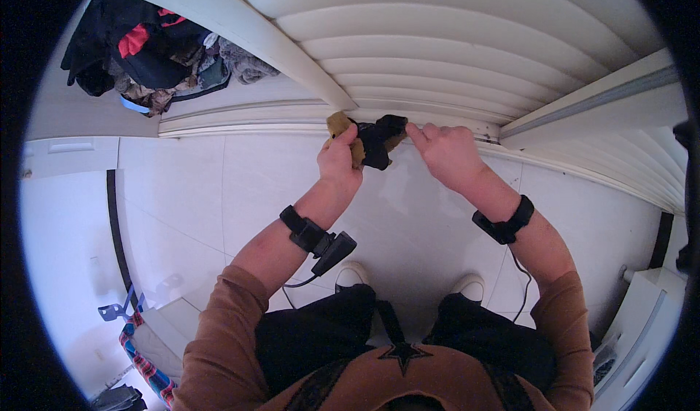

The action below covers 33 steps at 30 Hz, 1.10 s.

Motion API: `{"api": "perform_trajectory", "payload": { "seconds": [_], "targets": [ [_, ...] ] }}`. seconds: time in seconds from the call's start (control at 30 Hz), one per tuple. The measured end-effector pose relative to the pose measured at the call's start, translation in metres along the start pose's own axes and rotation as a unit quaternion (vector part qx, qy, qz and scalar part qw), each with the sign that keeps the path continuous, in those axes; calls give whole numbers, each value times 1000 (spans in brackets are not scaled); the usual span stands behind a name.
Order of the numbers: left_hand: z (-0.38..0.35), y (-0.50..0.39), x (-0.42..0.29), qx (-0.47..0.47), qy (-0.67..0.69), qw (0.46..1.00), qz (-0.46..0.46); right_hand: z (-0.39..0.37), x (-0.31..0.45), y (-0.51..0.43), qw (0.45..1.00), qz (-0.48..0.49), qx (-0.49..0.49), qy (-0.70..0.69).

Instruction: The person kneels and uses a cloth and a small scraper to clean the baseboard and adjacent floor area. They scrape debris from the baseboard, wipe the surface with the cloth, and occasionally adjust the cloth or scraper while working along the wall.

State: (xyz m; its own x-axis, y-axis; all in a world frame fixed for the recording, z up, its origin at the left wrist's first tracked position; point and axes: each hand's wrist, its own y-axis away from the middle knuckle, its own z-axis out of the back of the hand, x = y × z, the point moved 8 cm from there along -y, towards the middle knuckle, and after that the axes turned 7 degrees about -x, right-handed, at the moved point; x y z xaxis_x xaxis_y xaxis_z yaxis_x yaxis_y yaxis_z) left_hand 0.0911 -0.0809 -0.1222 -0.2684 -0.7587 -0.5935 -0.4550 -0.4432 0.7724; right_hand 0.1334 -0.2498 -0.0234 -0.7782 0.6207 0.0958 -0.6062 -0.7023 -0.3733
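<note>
Ahead of me, a crumpled black and mustard-yellow cloth item [375, 145], perhaps socks or a small garment, is held up over the floor by the wardrobe's bottom track. My left hand [340, 156] grips its yellow part, with the thumb pressed on top. At the other end, the fingertips of my right hand [445, 151] pinch the edge of the black part. Whether this is one piece or two folded together, I cannot tell. Each wrist wears a black strap with a device and a cable.
A slatted cream sliding door [415, 44] stands right in front. Piled clothes [164, 55] lie in the wardrobe opening at upper left. Another door frame [590, 104] juts in at right. A white cabinet [634, 329] is at lower right; plaid fabric [142, 351] hangs at lower left.
</note>
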Motion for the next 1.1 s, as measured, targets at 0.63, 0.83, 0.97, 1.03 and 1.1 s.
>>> {"api": "perform_trajectory", "payload": {
  "seconds": [0.63, 0.83, 0.97, 1.03, 1.1],
  "targets": [
    [-17, 24, 2, 29, -184, 972, -144, 4, -12, 6, 982, 91, 133, 100],
    [-45, 62, 68, 73, -296, 942, -138, 21, -33, 48, 976, 4, 140, 164],
    [-70, 71, 103, 88, -343, 928, -119, 29, -45, 63, 970, -37, 169, 171],
    [-81, 72, 113, 85, -386, 908, -142, 30, -48, 68, 966, -47, 183, 178],
    [-87, 75, 126, 79, -425, 892, -131, 29, -48, 72, 961, -38, 193, 196]
  ]
}}
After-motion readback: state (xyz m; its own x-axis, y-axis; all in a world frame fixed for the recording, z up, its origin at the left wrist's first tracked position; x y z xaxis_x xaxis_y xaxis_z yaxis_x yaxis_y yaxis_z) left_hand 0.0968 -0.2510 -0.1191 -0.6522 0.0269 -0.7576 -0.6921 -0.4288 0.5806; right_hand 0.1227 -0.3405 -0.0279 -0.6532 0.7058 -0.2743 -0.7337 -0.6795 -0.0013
